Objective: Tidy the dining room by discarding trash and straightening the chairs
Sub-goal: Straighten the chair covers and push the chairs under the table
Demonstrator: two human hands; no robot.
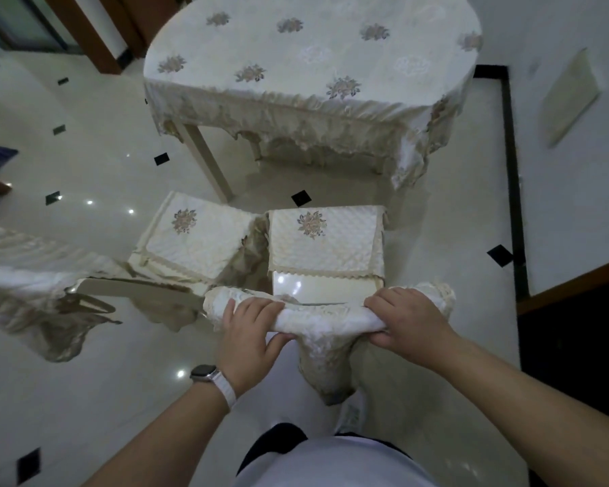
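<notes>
Here, the left hand (250,332) and right hand (406,321) wrap their fingers round the chair back (327,319), lower middle. The table (313,61) with flowery cloth stands above, on a shiny white floor (95,177).

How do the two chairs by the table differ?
The left hand and right hand grip the right chair by its back; no hand touches the left chair. The right chair faces the table squarely; the left chair is turned at an angle. Both have cream quilted seat covers with an embroidered flower.
</notes>
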